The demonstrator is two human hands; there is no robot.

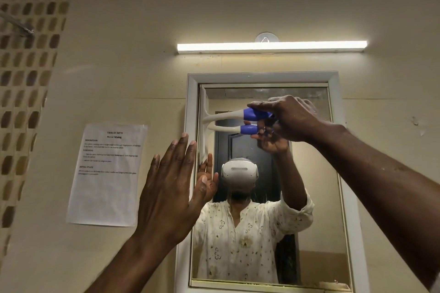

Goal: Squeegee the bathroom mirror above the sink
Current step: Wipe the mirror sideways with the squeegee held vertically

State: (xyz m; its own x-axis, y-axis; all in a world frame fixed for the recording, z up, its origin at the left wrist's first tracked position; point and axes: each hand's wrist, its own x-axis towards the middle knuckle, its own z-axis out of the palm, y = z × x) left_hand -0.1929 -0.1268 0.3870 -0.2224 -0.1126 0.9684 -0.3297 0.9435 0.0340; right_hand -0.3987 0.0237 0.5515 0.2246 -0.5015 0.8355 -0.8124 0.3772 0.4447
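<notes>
The white-framed mirror (309, 197) hangs on the beige wall and reflects a person in a headset and patterned white shirt. My right hand (289, 118) grips the blue-and-white handle of a squeegee (228, 114). Its white blade stands vertical against the glass along the mirror's left edge, near the top. My left hand (171, 188) is raised flat with straight fingers at the mirror's left frame, its fingertips at the frame edge just below the blade. Whether it touches the frame is unclear.
A lit tube lamp (271, 45) is mounted above the mirror. A printed paper sheet (107, 173) is taped to the wall left of the mirror. Brown mosaic tiles (23, 78) and a metal fitting (21, 27) lie at the far left.
</notes>
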